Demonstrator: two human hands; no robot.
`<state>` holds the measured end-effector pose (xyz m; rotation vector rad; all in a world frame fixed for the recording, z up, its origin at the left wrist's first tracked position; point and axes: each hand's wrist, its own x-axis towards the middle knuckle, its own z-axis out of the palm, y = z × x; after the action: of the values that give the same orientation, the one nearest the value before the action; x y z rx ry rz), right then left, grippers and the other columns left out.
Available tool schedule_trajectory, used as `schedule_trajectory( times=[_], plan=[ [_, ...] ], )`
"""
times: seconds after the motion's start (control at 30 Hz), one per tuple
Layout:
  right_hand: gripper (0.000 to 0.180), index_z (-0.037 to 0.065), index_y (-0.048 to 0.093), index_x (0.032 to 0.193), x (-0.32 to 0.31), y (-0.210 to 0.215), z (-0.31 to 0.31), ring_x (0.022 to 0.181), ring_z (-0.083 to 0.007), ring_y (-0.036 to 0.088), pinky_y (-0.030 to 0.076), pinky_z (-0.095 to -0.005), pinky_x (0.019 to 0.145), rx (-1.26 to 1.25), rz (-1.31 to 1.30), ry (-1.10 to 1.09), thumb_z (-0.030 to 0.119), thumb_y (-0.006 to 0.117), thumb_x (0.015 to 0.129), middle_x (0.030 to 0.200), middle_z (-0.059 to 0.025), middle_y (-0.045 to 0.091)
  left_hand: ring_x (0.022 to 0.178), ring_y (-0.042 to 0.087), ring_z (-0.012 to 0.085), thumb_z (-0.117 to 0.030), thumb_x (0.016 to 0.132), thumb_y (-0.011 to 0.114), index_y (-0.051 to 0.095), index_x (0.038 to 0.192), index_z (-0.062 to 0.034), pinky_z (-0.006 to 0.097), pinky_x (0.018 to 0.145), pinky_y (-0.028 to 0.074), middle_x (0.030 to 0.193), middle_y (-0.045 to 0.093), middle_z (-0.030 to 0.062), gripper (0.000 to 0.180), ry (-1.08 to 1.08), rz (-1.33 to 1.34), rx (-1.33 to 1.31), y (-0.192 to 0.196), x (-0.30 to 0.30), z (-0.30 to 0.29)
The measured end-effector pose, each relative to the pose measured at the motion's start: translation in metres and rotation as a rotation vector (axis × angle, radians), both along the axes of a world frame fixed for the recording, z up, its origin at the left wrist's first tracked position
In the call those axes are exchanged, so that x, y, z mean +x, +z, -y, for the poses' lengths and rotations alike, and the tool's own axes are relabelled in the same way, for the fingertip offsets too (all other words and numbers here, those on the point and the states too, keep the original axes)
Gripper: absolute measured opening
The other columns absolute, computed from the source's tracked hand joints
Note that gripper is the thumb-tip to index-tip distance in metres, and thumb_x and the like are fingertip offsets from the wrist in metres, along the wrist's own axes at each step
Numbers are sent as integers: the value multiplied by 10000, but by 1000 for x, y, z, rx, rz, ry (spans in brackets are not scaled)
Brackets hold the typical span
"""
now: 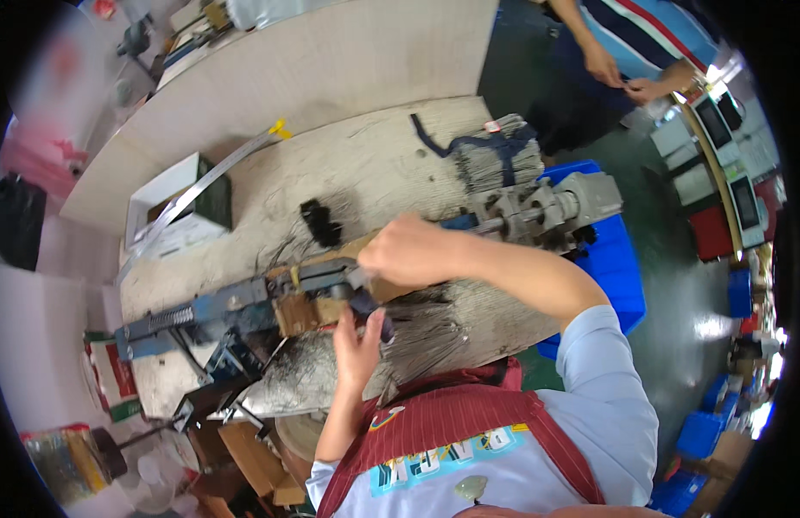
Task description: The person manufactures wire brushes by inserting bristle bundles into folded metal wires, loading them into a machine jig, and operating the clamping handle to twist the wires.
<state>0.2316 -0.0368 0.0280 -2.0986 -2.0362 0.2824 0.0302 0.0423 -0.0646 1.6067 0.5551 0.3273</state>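
Observation:
A long blue-grey metal machine (244,302) lies across a worn wooden bench (374,164), with a spring at its left end and a grey motor (581,198) at its right end. My right hand (408,250) is closed in a fist on top of the machine's middle, over a brown block; what it grips is hidden. My left hand (357,341) reaches up from below. Its fingers pinch a small dark piece (376,318) at the machine's front. A fan of thin grey wires (430,332) lies just to the right of that hand.
A tied bundle of grey wires (499,155) sits at the bench's far right, above a blue crate (620,259). On the left stands a white box (180,211) under a metal strip (218,173). Another person (641,43) stands at the top right, and a black clump (322,223) lies mid-bench.

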Motion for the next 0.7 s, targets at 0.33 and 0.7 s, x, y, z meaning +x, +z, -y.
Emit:
schedule_trajectory(
  times=[0.33, 0.7],
  plan=[
    [161, 38, 624, 696, 4, -21, -4, 660, -381, 644, 494, -487, 548, 88, -102, -137, 195, 621, 730, 676, -169, 645, 801, 527, 95, -65, 940, 599, 498, 1123, 56, 244, 713, 464, 925, 600, 54, 242, 2, 55, 34, -9, 1, -4],
    [138, 75, 674, 732, 3, -22, -18, 677, -345, 644, 476, -480, 589, -65, -374, -133, 200, 631, 694, 665, -128, 657, 779, 598, 223, -247, 889, 705, 611, 1109, 12, 342, 681, 496, 963, 659, 143, 352, -274, -287, 723, 45, -27, -76]
  ],
)
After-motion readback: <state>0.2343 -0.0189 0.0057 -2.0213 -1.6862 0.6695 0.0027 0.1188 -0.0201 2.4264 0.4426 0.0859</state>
